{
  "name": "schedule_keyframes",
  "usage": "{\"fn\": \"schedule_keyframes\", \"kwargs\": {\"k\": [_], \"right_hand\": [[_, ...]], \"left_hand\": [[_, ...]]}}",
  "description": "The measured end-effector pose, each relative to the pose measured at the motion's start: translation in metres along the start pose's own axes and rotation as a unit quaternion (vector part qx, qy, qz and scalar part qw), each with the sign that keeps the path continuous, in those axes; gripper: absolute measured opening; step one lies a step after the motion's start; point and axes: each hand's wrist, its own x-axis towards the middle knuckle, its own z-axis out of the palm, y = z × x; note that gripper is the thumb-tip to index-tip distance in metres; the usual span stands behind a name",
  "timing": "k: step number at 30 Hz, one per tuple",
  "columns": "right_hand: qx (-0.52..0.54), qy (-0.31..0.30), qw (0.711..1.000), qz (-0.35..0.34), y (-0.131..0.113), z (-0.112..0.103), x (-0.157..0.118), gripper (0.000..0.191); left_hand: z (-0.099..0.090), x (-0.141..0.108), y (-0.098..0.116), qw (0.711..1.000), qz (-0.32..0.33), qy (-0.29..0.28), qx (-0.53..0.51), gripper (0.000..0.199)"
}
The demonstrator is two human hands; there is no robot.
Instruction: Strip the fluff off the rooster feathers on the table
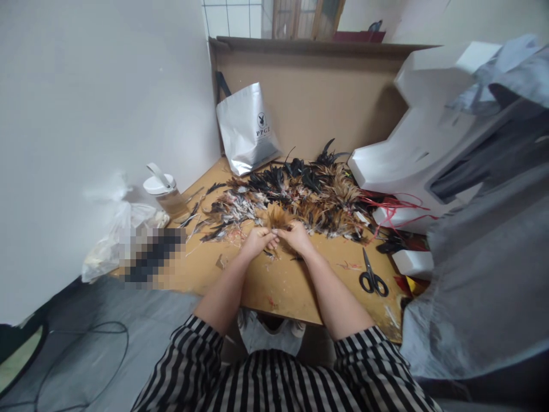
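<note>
Over the front of the wooden table, my left hand (pixel 258 240) and my right hand (pixel 297 236) meet with fingertips close together. Between them stands a small bunch of golden-brown feathers (pixel 275 216), its tips fanned upward. My left fingers are closed around its base, and the right fingers pinch at the same spot. What lies inside the pinch is hidden. Just beyond the hands spreads a large heap of black, brown and whitish feathers (pixel 300 183). Black-handled scissors (pixel 372 277) lie on the table to the right of my right arm.
A silver bag (pixel 246 129) leans at the back left against a cardboard panel (pixel 317 103). A lidded bottle (pixel 165 194) and a plastic bag (pixel 120 234) stand at the left. Red strings (pixel 392 212), white foam (pixel 386 160) and grey cloth (pixel 493 246) border the right side.
</note>
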Motion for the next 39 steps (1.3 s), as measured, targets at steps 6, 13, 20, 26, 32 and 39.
{"fn": "schedule_keyframes", "kwargs": {"k": [6, 13, 20, 26, 32, 39], "right_hand": [[-0.022, 0.035, 0.999, 0.005, 0.002, -0.003, 0.002, 0.026], [-0.034, 0.034, 0.999, 0.000, 0.003, -0.005, 0.002, 0.028], [-0.034, 0.002, 0.999, 0.009, 0.000, -0.005, -0.001, 0.029], [-0.058, -0.014, 0.998, 0.028, -0.011, 0.000, -0.004, 0.027], [-0.028, 0.025, 0.999, 0.012, -0.010, 0.003, -0.003, 0.025], [0.024, -0.004, 0.999, 0.036, -0.015, -0.003, -0.003, 0.028]], "left_hand": [[0.003, 0.000, 0.003, 0.999, 0.033, 0.015, -0.001, 0.024], [0.002, -0.001, 0.002, 1.000, 0.026, 0.004, 0.010, 0.025], [-0.001, -0.001, 0.002, 1.000, -0.004, -0.019, 0.018, 0.023], [0.000, -0.001, 0.002, 0.999, 0.010, 0.014, 0.027, 0.017], [0.003, -0.002, 0.008, 0.999, 0.026, 0.003, 0.029, 0.016], [0.003, -0.006, 0.015, 0.999, -0.013, -0.041, -0.007, 0.022]]}}
